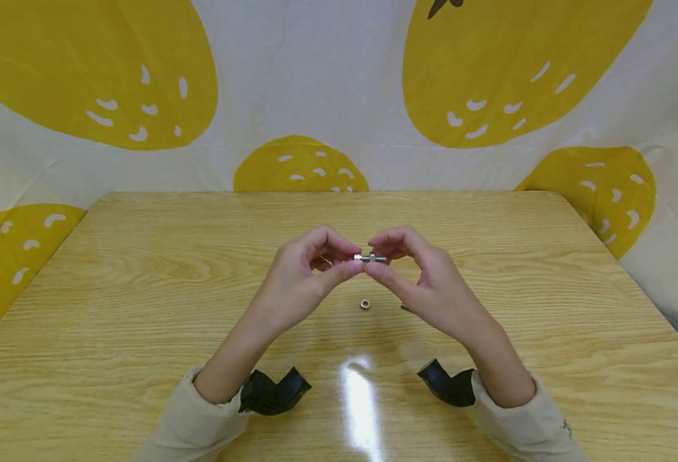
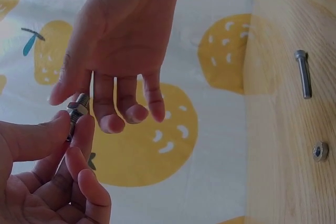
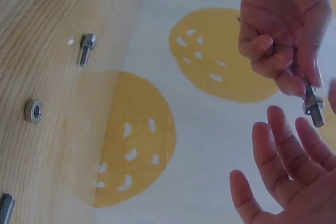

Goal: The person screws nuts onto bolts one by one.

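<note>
My left hand (image 1: 298,282) pinches a metal bolt (image 2: 72,127) between thumb and fingers, near its head. A hex nut (image 2: 77,108) sits on the bolt's thread, with the threaded end sticking out beyond it. The right hand (image 1: 431,282) is held close on the other side; its thumb and index finger stand apart around the nut and threaded end. In the right wrist view, the fingers (image 3: 283,140) of that hand are spread and a gap shows between them and the nut. Both hands are raised above the table.
On the wooden table (image 1: 171,256) lie a loose round nut (image 1: 365,303), a bolt (image 2: 303,74) partly hidden by the right hand in the head view, and a short bolt with a thick end (image 3: 86,49). A fruit-patterned cloth (image 1: 310,77) hangs behind the table.
</note>
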A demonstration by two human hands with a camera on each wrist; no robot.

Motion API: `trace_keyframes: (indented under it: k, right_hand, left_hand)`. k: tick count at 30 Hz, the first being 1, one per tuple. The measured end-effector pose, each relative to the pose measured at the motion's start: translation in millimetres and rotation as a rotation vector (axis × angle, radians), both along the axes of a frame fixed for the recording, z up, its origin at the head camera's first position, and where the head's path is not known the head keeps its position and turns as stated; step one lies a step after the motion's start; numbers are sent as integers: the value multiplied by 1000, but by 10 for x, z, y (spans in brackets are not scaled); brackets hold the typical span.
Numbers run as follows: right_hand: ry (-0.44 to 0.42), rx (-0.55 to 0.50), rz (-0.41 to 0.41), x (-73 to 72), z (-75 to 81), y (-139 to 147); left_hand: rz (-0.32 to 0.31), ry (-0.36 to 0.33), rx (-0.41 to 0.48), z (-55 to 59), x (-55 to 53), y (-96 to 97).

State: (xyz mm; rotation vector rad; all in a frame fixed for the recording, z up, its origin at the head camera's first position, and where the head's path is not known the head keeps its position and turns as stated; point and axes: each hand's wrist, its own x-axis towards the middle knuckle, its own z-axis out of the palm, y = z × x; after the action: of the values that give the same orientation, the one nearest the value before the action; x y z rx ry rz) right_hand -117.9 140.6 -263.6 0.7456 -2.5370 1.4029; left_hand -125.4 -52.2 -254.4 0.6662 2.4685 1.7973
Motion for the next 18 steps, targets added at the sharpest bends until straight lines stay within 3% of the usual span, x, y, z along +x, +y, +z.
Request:
trace_keyframes:
  k: [6, 18]
  right_hand:
    - [62, -26, 45, 5, -5, -3]
    - [-42, 25, -1, -11, -4, -10]
  left_hand:
    - [4, -5, -4, -6, -1, -1]
    - [-5, -2, 5, -6, 0, 2]
